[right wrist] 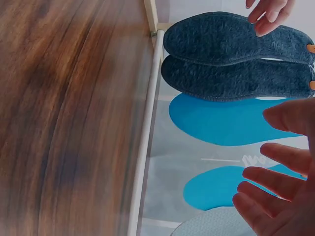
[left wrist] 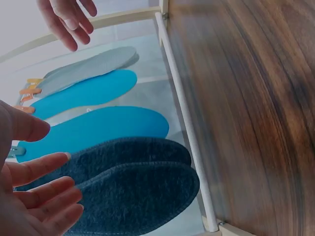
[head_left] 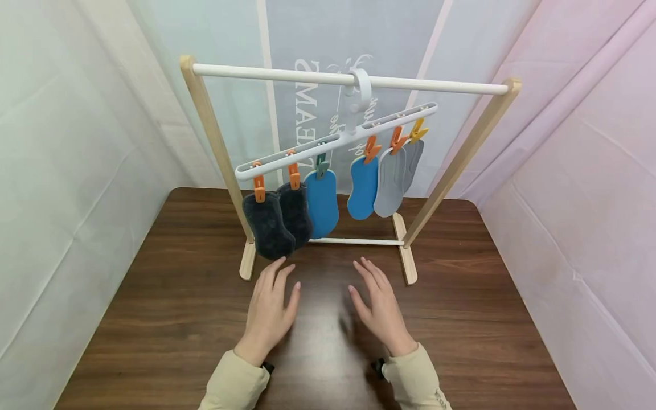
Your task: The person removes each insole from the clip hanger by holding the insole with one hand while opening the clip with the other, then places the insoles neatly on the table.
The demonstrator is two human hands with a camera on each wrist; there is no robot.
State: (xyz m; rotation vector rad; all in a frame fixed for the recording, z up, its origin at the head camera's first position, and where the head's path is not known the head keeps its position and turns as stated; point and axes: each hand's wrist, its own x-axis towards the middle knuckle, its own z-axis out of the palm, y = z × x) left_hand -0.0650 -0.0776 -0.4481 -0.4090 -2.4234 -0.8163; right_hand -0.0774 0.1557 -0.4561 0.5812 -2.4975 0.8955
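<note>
My left hand (head_left: 269, 313) is held over the table with fingers spread and nothing in them, fingertips just below a dark fuzzy insole (head_left: 267, 225) in the head view. To its right my right hand (head_left: 379, 310) is likewise empty, fingers extended toward the rack. A white hanger (head_left: 351, 136) carries the row of insoles: beside the first dark one hang a second dark insole (head_left: 296, 213), two blue insoles (head_left: 322, 205) and two grey insoles (head_left: 390, 185), the last partly hidden. Orange clothespins (head_left: 259, 191), a green clothespin (head_left: 322, 168) and a yellow clothespin (head_left: 418, 131) clip them.
The hanger hooks over the white top rail (head_left: 435, 86) of a rack with slanting wooden posts (head_left: 461, 159). Its wooden feet (head_left: 248, 261) and lower rod (head_left: 359, 242) are at the table's (head_left: 169, 319) far side. Pale curtains (head_left: 589, 239) surround the table.
</note>
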